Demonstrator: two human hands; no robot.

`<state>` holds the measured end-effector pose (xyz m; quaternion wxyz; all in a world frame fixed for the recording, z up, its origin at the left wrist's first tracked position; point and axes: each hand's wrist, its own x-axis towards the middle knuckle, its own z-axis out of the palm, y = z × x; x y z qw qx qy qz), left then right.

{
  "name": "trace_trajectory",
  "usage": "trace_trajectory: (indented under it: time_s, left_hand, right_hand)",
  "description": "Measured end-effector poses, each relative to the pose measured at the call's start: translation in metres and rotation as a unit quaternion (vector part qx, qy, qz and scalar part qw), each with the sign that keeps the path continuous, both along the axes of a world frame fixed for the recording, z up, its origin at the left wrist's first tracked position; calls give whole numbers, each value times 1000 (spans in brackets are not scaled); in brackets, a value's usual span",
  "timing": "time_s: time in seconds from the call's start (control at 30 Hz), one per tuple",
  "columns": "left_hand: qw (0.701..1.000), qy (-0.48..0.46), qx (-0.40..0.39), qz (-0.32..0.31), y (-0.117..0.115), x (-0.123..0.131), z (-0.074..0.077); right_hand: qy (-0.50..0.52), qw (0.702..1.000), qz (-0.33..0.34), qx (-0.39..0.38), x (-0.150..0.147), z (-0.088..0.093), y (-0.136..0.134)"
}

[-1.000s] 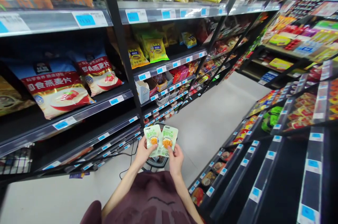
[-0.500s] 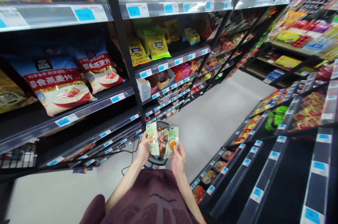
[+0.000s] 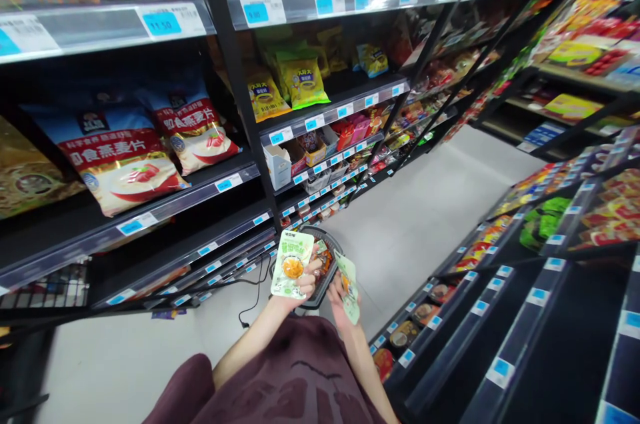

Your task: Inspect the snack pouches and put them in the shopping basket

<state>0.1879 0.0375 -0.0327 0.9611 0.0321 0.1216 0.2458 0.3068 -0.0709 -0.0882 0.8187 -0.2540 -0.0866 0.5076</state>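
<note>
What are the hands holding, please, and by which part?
In this view, the left hand holds a flat, pale green plastic pouch by its lower right edge; the right hand holds a similar pouch by its left edge.

"11.50" on price tag point(image 3: 170, 22), "即食燕麦片" on blue-and-red bags point(image 3: 197, 131) (green pouch point(image 3: 291, 267) lettering unclear)

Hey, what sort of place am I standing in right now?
Most likely a supermarket aisle: price labels run along the shelves, bagged foods like the blue-and-red bag stand on display, and a dark basket holds packaged goods.
</note>
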Motion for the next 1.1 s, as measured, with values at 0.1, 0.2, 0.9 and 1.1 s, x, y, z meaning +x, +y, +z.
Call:
trace_trajectory:
  time_s: [0.1,0.2,0.9,1.1]
  left_hand:
    - [1000,6,-3,-7,3,1,-4]
    - [1000,2,-6,-16,4,0,-3]
    - [996,-58,-30,-53,9,1,15]
    - [996,-57,-18,-59,12,-1,14]
  right_hand:
    - [1,1000,-5,-2,3,-2,0]
    - [-4,1000,-12,-14,5,-4,0]
    - [-6,998,-26,-55,4,-2,4]
    - [-3,997,-31,-69,3,0,4]
